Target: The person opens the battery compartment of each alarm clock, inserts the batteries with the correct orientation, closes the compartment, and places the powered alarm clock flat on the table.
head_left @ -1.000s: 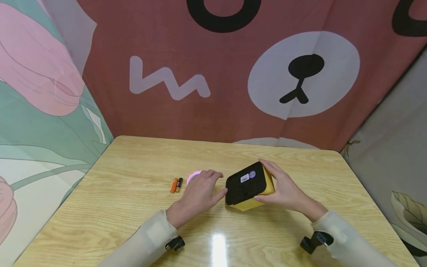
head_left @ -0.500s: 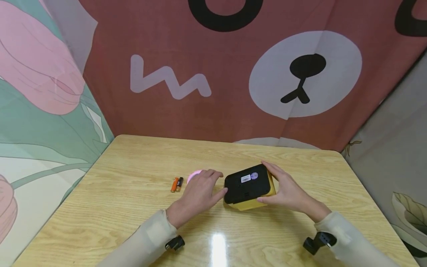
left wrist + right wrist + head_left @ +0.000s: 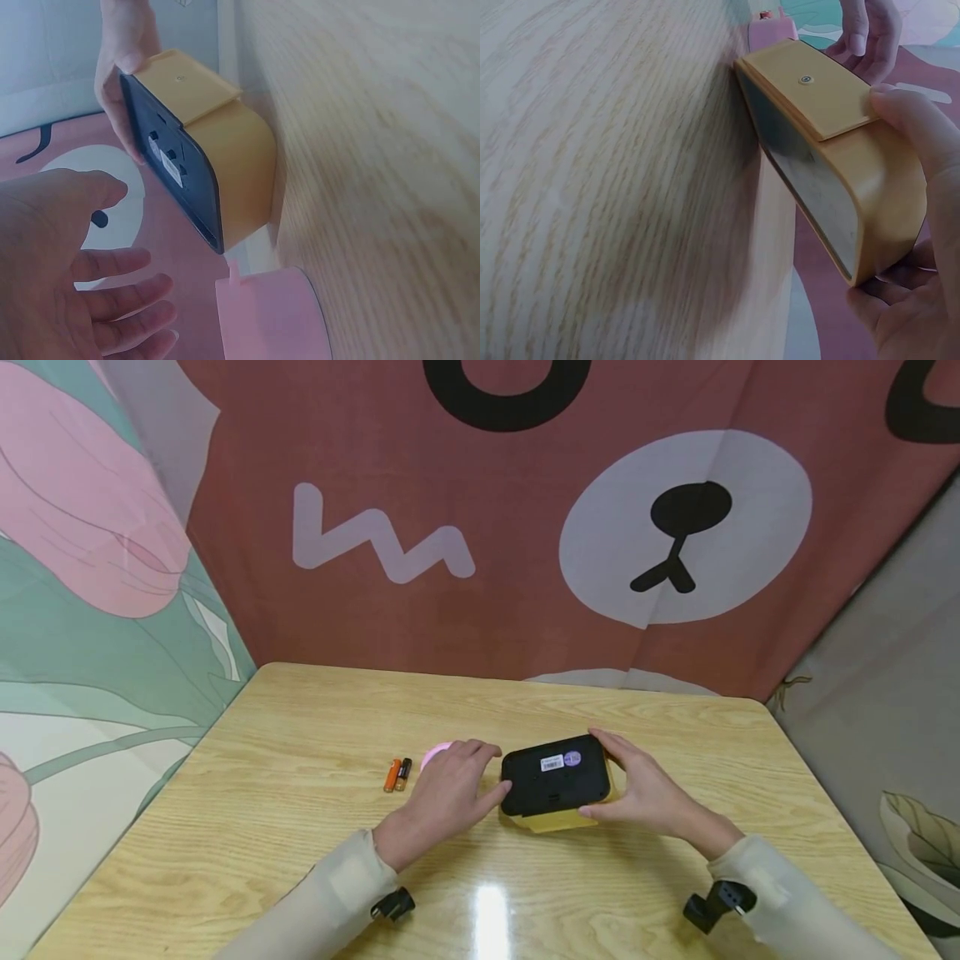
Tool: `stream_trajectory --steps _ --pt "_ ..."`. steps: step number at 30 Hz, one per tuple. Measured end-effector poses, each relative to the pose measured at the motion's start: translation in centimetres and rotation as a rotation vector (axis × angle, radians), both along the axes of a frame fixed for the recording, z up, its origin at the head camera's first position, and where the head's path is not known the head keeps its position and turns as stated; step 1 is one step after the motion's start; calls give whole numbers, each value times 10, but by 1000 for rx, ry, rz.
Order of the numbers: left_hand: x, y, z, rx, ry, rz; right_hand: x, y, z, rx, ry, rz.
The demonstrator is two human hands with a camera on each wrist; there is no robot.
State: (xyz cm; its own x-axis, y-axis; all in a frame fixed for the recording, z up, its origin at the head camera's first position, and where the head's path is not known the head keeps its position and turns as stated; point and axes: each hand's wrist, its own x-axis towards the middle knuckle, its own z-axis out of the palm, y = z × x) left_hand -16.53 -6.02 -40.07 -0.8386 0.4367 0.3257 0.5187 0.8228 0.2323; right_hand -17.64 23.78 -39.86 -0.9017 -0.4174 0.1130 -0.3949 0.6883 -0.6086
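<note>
A yellow desk clock (image 3: 555, 777) with a black back is tilted so that its back, with a white label and a purple sticker, faces up. My right hand (image 3: 648, 785) grips its right end, the thumb on the yellow side with the small round mark (image 3: 806, 79). In the right wrist view its glazed front (image 3: 810, 161) slants toward the table. My left hand (image 3: 450, 785) is beside the clock's left end, fingers loosely bent and holding nothing; the left wrist view shows a gap to the black back (image 3: 169, 154). Behind the left hand, a pink rounded object (image 3: 274, 319) is partly hidden in the head view.
Two small batteries, one orange (image 3: 392, 775) and one black and copper (image 3: 403, 773), lie left of the left hand on the wooden table (image 3: 315, 727). A printed cloth (image 3: 375, 627) hangs behind the table's far edge.
My right hand has tipped the clock so that its black back faces more upward and its left end sits slightly further left. My left hand has stayed nearly still.
</note>
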Motion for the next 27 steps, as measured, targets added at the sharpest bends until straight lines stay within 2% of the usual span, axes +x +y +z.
stream_trajectory --steps 8,27 --pt "-1 0 0 5 -4 -3 -1 3 -6 1 -30 5" --pt "-4 4 -1 -40 -47 -11 -2 7 -24 89 -8 15"
